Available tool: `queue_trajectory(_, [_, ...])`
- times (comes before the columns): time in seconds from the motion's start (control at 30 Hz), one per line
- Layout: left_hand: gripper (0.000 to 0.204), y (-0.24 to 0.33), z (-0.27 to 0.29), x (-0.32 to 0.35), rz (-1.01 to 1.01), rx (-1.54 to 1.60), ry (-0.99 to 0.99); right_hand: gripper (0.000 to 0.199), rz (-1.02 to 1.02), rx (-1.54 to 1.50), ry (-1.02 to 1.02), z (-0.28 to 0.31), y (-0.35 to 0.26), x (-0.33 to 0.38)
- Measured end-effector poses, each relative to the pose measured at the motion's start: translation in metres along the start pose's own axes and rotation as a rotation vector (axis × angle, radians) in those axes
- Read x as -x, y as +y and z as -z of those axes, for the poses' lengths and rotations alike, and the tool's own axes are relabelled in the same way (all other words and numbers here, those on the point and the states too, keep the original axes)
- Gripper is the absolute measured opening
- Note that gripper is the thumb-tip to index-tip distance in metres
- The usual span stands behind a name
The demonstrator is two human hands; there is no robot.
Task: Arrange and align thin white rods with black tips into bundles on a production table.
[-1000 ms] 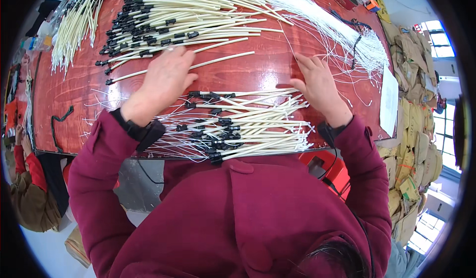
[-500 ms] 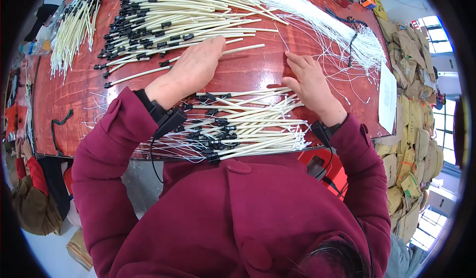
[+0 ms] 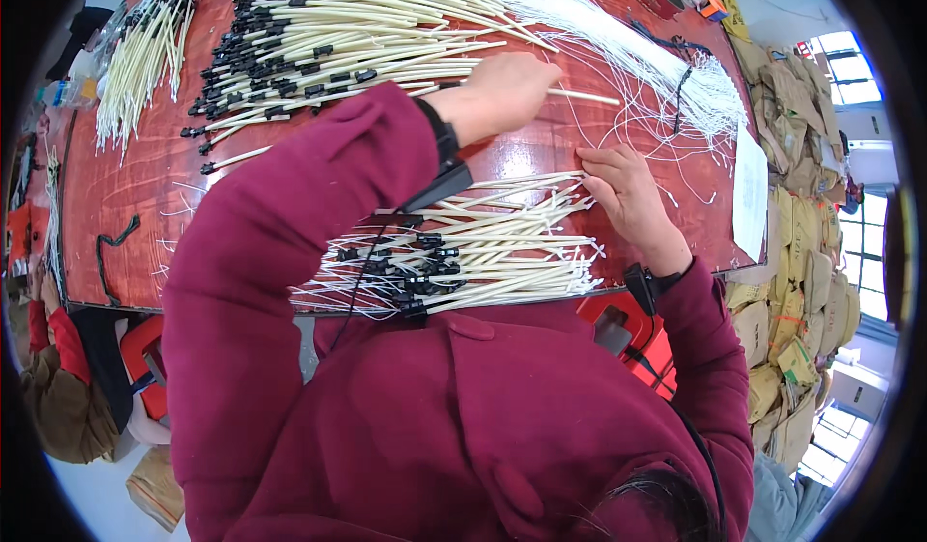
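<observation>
My left hand is closed around a cream tube, whose bare end sticks out to the right. My right hand is pinched at the fingertips on a thin white string, just above the right ends of a near bundle. That bundle of cream tubes with black end fittings and white strings lies along the table's near edge, partly behind my left sleeve. Beyond my left hand spreads a big pile of cream tubes with black fittings.
A long hank of white strings lies at the far right beside a white paper sheet. Another tube bunch sits far left on the red table, with a black cord nearer. Stacked sacks stand at right.
My left hand has moved right and slightly away, carrying a cream tube whose end now points farther right. My right hand has shifted slightly right and nearer to me.
</observation>
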State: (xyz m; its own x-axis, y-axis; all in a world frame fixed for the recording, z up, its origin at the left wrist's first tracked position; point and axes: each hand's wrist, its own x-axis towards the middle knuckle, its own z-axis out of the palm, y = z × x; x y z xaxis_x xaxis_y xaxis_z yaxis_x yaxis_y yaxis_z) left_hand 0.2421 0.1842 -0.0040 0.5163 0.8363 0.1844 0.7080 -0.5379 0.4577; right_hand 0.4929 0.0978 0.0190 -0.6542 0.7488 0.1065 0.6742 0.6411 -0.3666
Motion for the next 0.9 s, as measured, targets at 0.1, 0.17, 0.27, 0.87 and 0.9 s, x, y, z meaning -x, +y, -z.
queue_trajectory(0.1, [0.028, 0.009, -0.016, -0.017, -0.014, -0.051, -0.003, 0.029, -0.013, -0.063, -0.008, 0.003, 0.005, -0.001])
queue_trajectory(0.17, [0.025, 0.011, -0.022, -0.025, -0.004, -0.070, -0.004, 0.028, -0.012, -0.097, -0.012, 0.004, 0.007, -0.002])
queue_trajectory(0.27, [0.023, 0.010, -0.030, -0.030, -0.040, -0.032, -0.020, 0.031, -0.034, -0.147, -0.003, 0.001, 0.006, 0.006])
queue_trajectory(0.87, [0.012, 0.008, 0.048, 0.068, 0.041, -0.204, -0.037, 0.041, -0.073, -0.131, 0.166, -0.002, 0.000, 0.011])
queue_trajectory(0.9, [0.011, 0.000, 0.049, 0.081, 0.084, -0.219, -0.034, 0.044, -0.066, -0.119, 0.156, -0.004, -0.002, 0.007])
